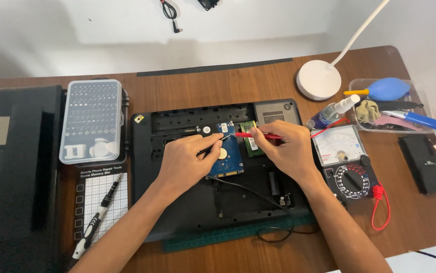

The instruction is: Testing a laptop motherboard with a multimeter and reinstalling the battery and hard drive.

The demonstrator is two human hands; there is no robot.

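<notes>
The left hand (185, 159) is curled around a black probe (209, 149), most of it hidden under the fingers, so only a short dark stretch shows near the thumb. The right hand (285, 146) pinches a red probe (251, 135) whose tip points toward 9 o'clock, onto the top edge of the drive (228, 154). Both tips seem to meet the drive there, though the contact is too small to confirm.

The drive sits in the open laptop (177, 126), with a green memory stick (251, 141) just at its 3 o'clock, partly covered by the right hand. A black lead (248, 192) runs out toward 5 o'clock, over a green mat (218, 237).

The meter (344, 162) lies at 3 o'clock of the laptop, its lower left corner hidden by the wrist. At 1 o'clock a clear tray (425, 124) holds a blue blower (387, 88), a blue pen (423, 121) and a cloth (367, 110). At 9 o'clock a closed clear case (92, 121) holds rows of bits, with a screwdriver (99, 215) below it. A lamp (319, 80) is cut off at the top.
</notes>
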